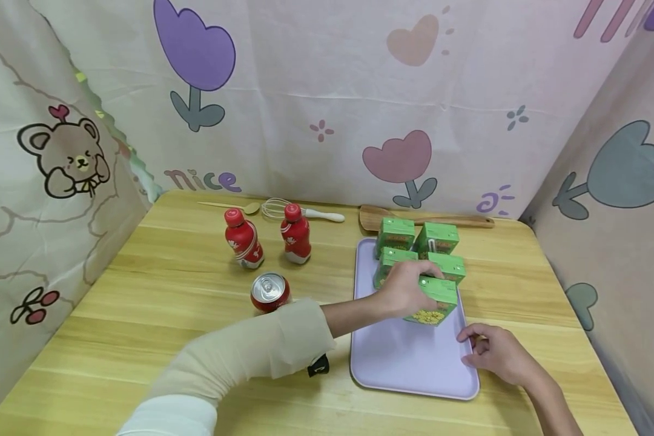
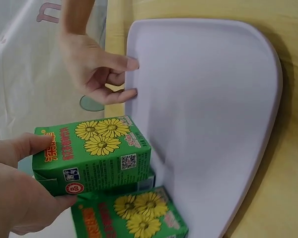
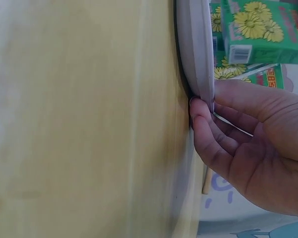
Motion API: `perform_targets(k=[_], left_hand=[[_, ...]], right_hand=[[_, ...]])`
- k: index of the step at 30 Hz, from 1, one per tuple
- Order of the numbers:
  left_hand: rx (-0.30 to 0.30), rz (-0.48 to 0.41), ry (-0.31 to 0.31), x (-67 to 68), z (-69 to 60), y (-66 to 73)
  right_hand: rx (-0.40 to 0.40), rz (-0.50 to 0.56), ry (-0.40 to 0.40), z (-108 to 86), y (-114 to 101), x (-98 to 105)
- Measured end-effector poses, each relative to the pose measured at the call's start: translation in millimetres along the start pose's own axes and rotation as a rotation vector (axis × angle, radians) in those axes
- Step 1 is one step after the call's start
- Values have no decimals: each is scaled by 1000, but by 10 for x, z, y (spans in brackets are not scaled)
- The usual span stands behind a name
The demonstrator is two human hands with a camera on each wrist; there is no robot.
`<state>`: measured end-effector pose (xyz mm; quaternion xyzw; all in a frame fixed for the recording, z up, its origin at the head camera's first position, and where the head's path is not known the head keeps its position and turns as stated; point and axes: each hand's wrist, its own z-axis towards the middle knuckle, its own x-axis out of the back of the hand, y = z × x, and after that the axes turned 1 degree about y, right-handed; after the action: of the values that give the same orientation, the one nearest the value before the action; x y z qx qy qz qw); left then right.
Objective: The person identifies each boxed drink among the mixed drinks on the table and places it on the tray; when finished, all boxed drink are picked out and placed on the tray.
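My left hand (image 1: 404,289) grips a green juice carton (image 1: 433,309) with yellow flowers on its side, thumb on one face and fingers on the other. It is tilted in the left wrist view, above the lilac tray (image 1: 409,363). Several matching cartons (image 1: 396,230) stand in two rows on the tray's far half, partly hidden behind the left hand. At the tray's right edge, my right hand (image 1: 496,354) pinches the rim; in the right wrist view its thumb lies over the rim (image 3: 198,54) and its fingertips (image 3: 201,109) are below.
Left of the tray stand two red bottles (image 1: 244,240) and a red can (image 1: 269,290), the can close to the left sleeve. Along the back lie a gold spoon (image 1: 251,208), a whisk (image 1: 321,215) and a wooden spatula (image 1: 441,220). A black object (image 1: 319,366) shows under the left forearm.
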<state>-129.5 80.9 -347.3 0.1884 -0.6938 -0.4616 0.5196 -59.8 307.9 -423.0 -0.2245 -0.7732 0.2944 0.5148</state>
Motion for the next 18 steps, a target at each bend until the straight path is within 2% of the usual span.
perform_targets(k=[7,12,14,18], left_hand=[[-10,1,4,-204,39,-38],[-47,44,27,-333,74,-63],[-60,64,39,-370,88,-64],[-43,86,50,-408,95,-50]], right_hand=[[-27,2,-4,0,-15,14],[-16,19,-15,-3,-21,21],[-11,24,-17,0,-19,21],[-13,25,-20,3,-14,19]])
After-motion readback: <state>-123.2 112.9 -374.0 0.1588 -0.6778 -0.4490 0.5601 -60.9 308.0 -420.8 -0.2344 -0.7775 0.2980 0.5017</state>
